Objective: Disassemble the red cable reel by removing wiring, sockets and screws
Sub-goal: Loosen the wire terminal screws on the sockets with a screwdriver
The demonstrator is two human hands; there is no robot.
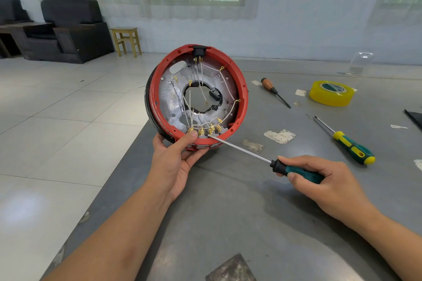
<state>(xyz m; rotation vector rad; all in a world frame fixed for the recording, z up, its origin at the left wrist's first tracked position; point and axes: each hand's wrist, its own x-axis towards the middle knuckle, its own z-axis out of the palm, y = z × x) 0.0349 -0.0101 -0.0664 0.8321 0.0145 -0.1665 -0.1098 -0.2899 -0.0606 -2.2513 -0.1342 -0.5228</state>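
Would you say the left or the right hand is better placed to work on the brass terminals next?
Right hand: it grips the screwdriver, whose tip is at the terminals. Left hand holds the reel.

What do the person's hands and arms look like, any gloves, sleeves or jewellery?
Both are bare. The left hand and right hand wear no gloves, and no rings or watch show. Both forearms are uncovered down to the frame edge, with no sleeves in view.
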